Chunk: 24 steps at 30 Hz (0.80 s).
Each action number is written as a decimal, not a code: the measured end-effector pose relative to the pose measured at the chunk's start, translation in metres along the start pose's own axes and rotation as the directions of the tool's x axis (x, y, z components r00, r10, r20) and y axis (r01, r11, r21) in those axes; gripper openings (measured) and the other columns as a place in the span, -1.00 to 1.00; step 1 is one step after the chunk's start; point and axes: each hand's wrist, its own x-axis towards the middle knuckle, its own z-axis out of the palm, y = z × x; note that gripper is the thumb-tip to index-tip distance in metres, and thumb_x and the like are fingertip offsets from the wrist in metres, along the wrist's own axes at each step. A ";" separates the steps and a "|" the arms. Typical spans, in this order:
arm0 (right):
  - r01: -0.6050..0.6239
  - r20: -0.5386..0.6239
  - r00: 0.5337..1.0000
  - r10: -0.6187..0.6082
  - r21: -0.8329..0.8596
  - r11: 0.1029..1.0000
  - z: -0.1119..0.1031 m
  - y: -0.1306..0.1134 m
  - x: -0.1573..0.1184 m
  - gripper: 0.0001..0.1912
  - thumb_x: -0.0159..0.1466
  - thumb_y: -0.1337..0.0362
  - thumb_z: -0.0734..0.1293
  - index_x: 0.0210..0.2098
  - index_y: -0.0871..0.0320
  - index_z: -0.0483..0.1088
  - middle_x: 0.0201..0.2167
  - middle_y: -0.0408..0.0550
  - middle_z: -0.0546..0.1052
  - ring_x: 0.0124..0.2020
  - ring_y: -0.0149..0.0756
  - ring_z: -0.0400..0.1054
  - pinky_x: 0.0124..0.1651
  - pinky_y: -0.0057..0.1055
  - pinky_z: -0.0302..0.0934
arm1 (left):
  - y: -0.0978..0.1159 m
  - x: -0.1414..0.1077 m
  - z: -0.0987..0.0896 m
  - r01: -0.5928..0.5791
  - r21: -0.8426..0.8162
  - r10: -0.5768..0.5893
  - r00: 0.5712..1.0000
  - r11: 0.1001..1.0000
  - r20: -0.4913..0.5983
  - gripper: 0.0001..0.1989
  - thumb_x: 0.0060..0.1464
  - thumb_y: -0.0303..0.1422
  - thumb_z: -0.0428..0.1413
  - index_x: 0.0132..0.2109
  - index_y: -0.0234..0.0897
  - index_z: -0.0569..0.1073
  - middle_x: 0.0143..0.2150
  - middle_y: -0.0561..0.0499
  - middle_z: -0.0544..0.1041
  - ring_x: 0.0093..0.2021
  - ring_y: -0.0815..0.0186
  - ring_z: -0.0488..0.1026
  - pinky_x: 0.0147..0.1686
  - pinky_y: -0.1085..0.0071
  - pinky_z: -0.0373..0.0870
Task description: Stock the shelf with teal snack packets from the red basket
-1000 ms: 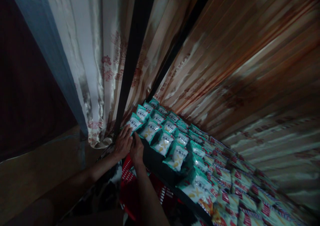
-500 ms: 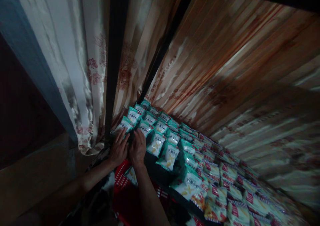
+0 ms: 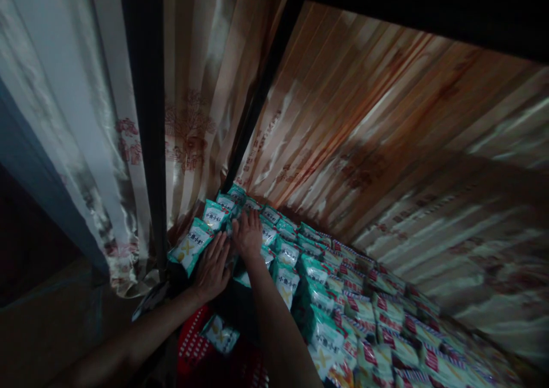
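Several rows of small green-and-white snack bags [image 3: 286,280] stand on a dark surface. My left hand [image 3: 212,270] lies with its fingers stretched out against the right side of the front left snack bag [image 3: 191,247]. Slightly deeper among the rows is my right hand [image 3: 247,236], fingers extended over the tops of bags and hiding part of them. Neither hand appears to grip a bag. Below my wrists a red perforated basket [image 3: 191,343] holds a loose green-and-white bag [image 3: 220,335].
Bags with striped edges and red labels [image 3: 390,311] fill the right side in close rows. A pleated, printed curtain [image 3: 334,147] hangs behind and to the left. Dark posts [image 3: 148,125] rise at the left and the back corner, and a dark beam [image 3: 429,10] crosses above.
My right hand has moved farther in over the bags, and its fingers have straightened. My left hand has come beside the front left bag, which now shows more fully. The view has shifted.
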 end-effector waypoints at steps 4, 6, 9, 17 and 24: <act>-0.014 0.055 0.998 0.016 -0.026 1.000 0.005 0.004 0.013 -0.48 0.30 0.05 0.13 0.13 0.22 0.27 0.18 0.27 0.26 0.23 0.05 0.06 0.18 0.02 -0.08 | -0.002 0.000 0.005 0.013 0.025 -0.014 0.999 1.000 0.031 -0.34 0.13 -0.47 -0.08 0.33 -0.30 -0.12 0.37 -0.21 -0.05 0.35 0.05 -0.13 0.18 0.01 0.18; -0.015 0.065 0.998 0.017 -0.033 0.999 0.008 0.006 0.016 -0.49 0.30 0.03 0.13 0.11 0.19 0.29 0.16 0.24 0.29 0.20 0.04 0.11 0.17 0.03 -0.08 | -0.003 0.000 0.006 0.017 0.037 -0.018 0.999 0.999 0.042 -0.37 0.14 -0.46 -0.09 0.33 -0.30 -0.10 0.36 -0.20 -0.01 0.35 0.06 -0.12 0.18 0.03 0.19; -0.005 0.064 0.998 0.008 -0.045 0.999 0.011 0.007 0.015 -0.51 0.31 0.04 0.12 0.09 0.19 0.31 0.13 0.24 0.32 0.17 0.02 0.15 0.18 0.03 -0.10 | -0.003 -0.001 0.007 0.019 0.042 -0.021 0.998 0.999 0.051 -0.39 0.15 -0.47 -0.09 0.32 -0.32 -0.07 0.36 -0.20 0.00 0.35 0.07 -0.12 0.19 0.06 0.20; 0.011 0.067 0.998 -0.010 -0.023 1.000 0.017 0.006 0.006 -0.53 0.32 0.07 0.12 0.08 0.21 0.31 0.14 0.25 0.31 0.16 0.00 0.16 0.16 0.00 -0.04 | -0.003 -0.004 0.008 0.043 0.029 -0.044 0.999 0.999 0.033 -0.40 0.15 -0.46 -0.12 0.32 -0.29 -0.04 0.33 -0.17 0.08 0.33 0.09 -0.02 0.18 0.06 0.21; -0.029 0.056 0.998 0.031 -0.030 0.999 0.014 0.013 0.025 -0.53 0.34 0.11 0.07 0.08 0.25 0.32 0.10 0.24 0.35 0.16 -0.01 0.17 0.17 -0.03 -0.03 | 0.000 0.000 0.002 0.017 0.053 -0.019 0.999 0.998 0.039 -0.40 0.15 -0.41 -0.09 0.32 -0.28 -0.03 0.33 -0.16 0.09 0.32 0.09 0.00 0.19 0.10 0.18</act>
